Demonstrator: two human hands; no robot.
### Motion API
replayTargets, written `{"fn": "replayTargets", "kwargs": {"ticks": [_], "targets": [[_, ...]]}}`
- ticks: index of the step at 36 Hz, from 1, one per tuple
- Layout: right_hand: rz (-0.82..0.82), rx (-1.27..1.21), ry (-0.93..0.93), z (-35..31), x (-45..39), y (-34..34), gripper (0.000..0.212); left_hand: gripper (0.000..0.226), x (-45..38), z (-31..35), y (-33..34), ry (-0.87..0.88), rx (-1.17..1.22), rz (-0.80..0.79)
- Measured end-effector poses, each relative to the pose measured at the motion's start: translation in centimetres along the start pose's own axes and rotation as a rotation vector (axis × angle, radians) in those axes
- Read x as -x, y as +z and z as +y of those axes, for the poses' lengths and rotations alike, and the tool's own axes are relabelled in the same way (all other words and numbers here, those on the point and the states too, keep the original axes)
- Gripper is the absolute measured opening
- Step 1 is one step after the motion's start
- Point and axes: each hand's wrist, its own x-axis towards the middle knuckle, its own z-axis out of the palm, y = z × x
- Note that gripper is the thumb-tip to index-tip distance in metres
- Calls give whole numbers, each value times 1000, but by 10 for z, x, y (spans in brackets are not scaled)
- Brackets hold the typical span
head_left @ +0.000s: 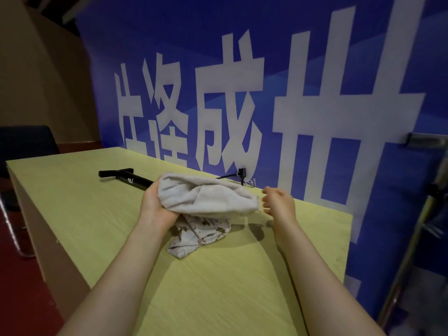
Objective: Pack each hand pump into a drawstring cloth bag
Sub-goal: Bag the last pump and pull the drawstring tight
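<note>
Head camera, looking down over a pale yellow-green table (101, 214). The left hand (155, 204) grips the near-left end of a plain cream cloth bag (206, 192), fingers curled round the bunched fabric, and holds it lifted above the tabletop. The bag lies roughly level, running from the left hand toward the right. A black hand pump (131, 179) goes into the bag at the left hand: its T-shaped handle and part of its tube stick out to the left, over the table, while the rest is covered by the cloth. Whether the pump's handle end touches the table I cannot tell.

The right hand (278, 202) is just beside the bag's right end, palm turned toward it, fingers loosely spread and holding nothing. The hand is blurred, so I cannot tell if a fingertip brushes the fabric.

Under the lifted bag, a 2nd cloth bag (201, 234), white with a brown printed pattern, lies crumpled flat on the table, near the left wrist.

At the far edge of the table, beyond the cream bag, a thin black rod with a small black fitting (240, 173) shows against a blue banner (315, 93) that bears large white characters. A dark chair (24, 146) stands off the table's left end, and a metal stand (412, 214) rises at the right.
</note>
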Motion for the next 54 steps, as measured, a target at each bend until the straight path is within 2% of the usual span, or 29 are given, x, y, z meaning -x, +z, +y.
{"fn": "replayTargets", "kwargs": {"ticks": [3,8,13,16,21,27,30,35,39,42,44,47,50,54], "targets": [[200,139,-80,18,-14,-14,25,45,1,-3,-1,69,-131,-11],[174,516,-159,40,-25,-6,24,54,-1,-7,-7,164,-256,89],[0,831,-243,49,-42,-1,39,27,-4,-14,-9,254,-413,202],[-93,1024,-348,49,-51,0,39,9,-7,-20,-8,255,-477,211],[-118,987,-415,44,-59,4,19,9,-13,-20,-8,281,-500,192],[-140,1198,-425,47,-61,16,19,7,-18,-20,-6,302,-508,187],[-162,1122,-379,47,-62,14,17,19,-18,-21,-5,304,-491,190],[-167,483,-268,25,-44,16,17,37,-14,-21,-4,301,-428,112],[-127,11,-423,-14,-2,17,14,36,-11,-22,-3,283,-421,-36],[-279,-210,-582,-30,37,19,16,40,-8,-23,0,250,-436,-160],[-411,-169,-607,-28,52,29,15,42,-7,-23,3,216,-412,-202],[-546,28,-559,-15,51,42,16,46,-6,-21,4,159,-410,-263],[-597,235,-532,-3,42,42,18,49,-6,-20,3,143,-421,-300],[-568,461,-581,3,39,46,18,49,-7,-16,1,154,-390,-310]]}}
